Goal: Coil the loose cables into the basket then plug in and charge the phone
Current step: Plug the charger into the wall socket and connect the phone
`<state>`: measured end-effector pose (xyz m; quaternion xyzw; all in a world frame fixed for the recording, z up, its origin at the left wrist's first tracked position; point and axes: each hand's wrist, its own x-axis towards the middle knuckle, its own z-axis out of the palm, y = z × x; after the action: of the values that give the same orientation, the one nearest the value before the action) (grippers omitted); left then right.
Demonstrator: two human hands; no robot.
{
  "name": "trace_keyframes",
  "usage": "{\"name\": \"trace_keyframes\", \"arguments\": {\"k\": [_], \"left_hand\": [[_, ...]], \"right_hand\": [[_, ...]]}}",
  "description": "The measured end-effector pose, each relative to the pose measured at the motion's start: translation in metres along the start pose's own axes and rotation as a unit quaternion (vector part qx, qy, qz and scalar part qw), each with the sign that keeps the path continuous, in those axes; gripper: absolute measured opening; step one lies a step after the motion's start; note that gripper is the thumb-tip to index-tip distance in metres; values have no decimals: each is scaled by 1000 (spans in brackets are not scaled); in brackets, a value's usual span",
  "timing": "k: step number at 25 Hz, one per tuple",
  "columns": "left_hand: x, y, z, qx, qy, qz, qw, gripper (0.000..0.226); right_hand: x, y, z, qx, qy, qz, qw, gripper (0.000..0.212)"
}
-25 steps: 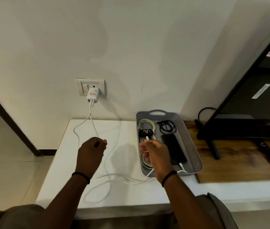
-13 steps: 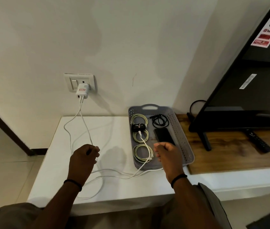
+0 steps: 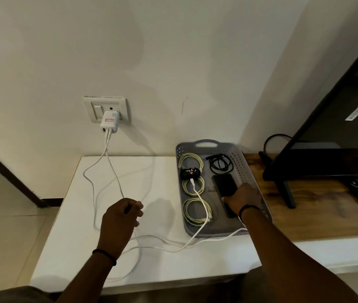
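While the left hand (image 3: 122,213) hangs over the white bench (image 3: 81,232) with its grip curled round one white cable (image 3: 113,171) from the charger (image 3: 109,124) in the wall socket (image 3: 106,108), the right hand (image 3: 242,199) lies on the phone (image 3: 225,184) in the grey basket (image 3: 248,169). Its fingers are bent down over the near half of the phone, but whether they grip it or only rest on it I cannot tell. Holding the cable up probably keeps its slack from dragging across the bench while the phone is settled.

Three yellow-green coils (image 3: 196,209) lie in a row down the basket's left side, a black coil (image 3: 220,165) sits at the far right, and a small black gadget (image 3: 190,173) lies between the first two coils with a second white cable (image 3: 202,200) plugged into it. Another white run crosses the basket's near rim toward the phone; its plug is hidden under the wrist. The coiling looks done, and charging looks close to set up.

A second ago the right hand was over the yellow-green coils on the basket's left, pinching a white cable; it has since crossed to the phone. The left hand has kept its hold throughout.
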<state>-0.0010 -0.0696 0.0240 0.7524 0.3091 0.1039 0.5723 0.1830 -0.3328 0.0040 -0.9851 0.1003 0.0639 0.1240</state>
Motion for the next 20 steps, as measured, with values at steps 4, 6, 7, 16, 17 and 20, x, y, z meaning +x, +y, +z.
{"name": "trace_keyframes", "arguments": {"k": [4, 6, 7, 16, 17, 20], "left_hand": [[4, -1, 2, -4, 8, -7, 1000, 16], [6, -3, 1, -1, 9, -10, 1000, 16], [7, -4, 1, 1, 8, -11, 1000, 16], [9, -7, 5, 6, -2, -17, 1000, 17], [8, -7, 5, 7, -3, -18, 1000, 16], [9, -5, 6, 0, -8, -19, 1000, 16]], "right_hand": [[10, -5, 11, 0, -41, 11, 999, 97], [11, -7, 16, 11, -45, 14, 999, 99], [11, -7, 17, 13, -46, 14, 999, 97], [6, 0, 20, 26, -11, -25, 999, 85], [4, 0, 18, 32, -7, -27, 999, 83], [1, -4, 13, 47, -4, -29, 998, 82]]}}
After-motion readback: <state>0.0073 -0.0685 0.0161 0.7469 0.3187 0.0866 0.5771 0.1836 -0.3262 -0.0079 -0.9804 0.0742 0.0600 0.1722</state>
